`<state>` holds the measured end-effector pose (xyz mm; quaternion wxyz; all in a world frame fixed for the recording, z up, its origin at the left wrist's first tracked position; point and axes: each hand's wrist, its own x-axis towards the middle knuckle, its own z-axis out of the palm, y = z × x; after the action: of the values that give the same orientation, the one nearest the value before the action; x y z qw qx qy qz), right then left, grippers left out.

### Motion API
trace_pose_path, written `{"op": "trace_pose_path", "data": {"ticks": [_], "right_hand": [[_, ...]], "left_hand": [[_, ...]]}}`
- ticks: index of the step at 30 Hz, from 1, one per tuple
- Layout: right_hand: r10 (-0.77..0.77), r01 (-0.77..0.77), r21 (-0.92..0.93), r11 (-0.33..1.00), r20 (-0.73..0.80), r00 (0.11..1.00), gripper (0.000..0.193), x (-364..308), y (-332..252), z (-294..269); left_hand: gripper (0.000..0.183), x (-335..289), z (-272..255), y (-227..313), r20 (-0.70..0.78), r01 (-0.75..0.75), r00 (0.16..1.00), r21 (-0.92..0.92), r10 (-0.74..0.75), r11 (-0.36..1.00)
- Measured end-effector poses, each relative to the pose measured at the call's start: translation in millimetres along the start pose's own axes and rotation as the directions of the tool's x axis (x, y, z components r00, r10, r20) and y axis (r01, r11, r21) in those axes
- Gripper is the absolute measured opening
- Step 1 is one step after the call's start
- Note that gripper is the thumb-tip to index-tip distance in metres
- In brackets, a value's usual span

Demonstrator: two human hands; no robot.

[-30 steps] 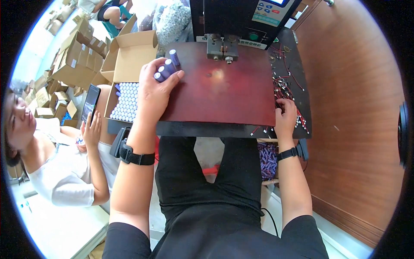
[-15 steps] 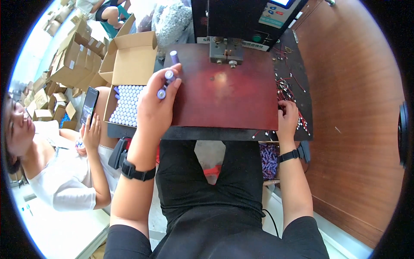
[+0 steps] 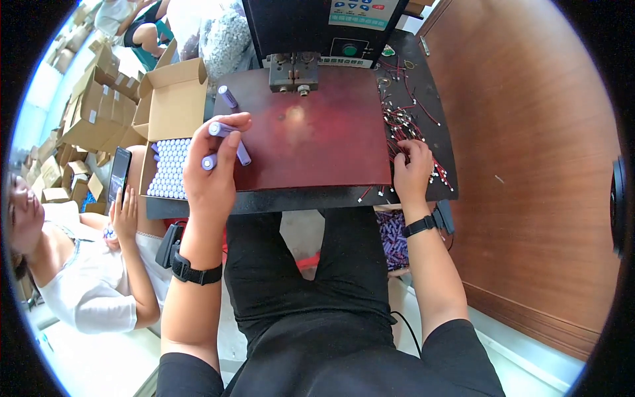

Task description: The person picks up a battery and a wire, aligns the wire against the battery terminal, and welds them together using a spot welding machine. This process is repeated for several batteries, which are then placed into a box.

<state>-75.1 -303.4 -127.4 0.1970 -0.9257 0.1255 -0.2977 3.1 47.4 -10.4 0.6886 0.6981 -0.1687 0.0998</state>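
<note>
My left hand [image 3: 213,173] is closed around purple cylindrical battery cells at the mat's left side. One battery cell [image 3: 221,129] lies between thumb and fingers, and a second cell [image 3: 209,161] pokes out of the palm. Beside the thumb a third cell [image 3: 245,156] slants down; whether it is gripped or rests on the mat I cannot tell. Another cell [image 3: 227,97] sits on the red mat [image 3: 317,155] beyond my fingertips. My right hand [image 3: 413,173] has curled fingers at a pile of red and black wire leads [image 3: 403,120] with white connectors; what they pinch is hidden.
A black spot-welding machine [image 3: 297,30] overhangs the mat's far edge. At left stands an open carton [image 3: 177,92] packed with cells. Below the table's right side is a box of purple cells [image 3: 393,241]. A seated person [image 3: 99,264] holds a phone [image 3: 120,173] at left.
The view has shifted, moving the scene left. The cells in my left hand have tilted, and one now slants out past the thumb. My right hand remains at the wire leads.
</note>
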Motion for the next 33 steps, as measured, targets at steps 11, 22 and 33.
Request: {"op": "trace_pose_path", "data": {"ticks": [11,22,33], "right_hand": [[-0.079,0.079,-0.012,0.997,-0.27,0.96,0.026,-8.0,-37.2,-37.9],[-0.472,0.444,0.167,0.88,0.21,0.857,0.027,30.7,-247.7,6.3],[-0.597,0.559,0.237,0.794,0.136,0.791,0.042,34.1,-264.2,31.2]], "left_hand": [[0.025,-12.2,-18.5,12.7,0.02,-0.021,0.999,-0.167,0.025,0.986],[0.023,-25.5,-27.6,17.6,-0.021,0.028,0.999,-0.013,-0.028,1.0],[0.024,-10.8,-36.5,1.3,-0.111,0.073,0.991,-0.018,-0.075,0.997]]}}
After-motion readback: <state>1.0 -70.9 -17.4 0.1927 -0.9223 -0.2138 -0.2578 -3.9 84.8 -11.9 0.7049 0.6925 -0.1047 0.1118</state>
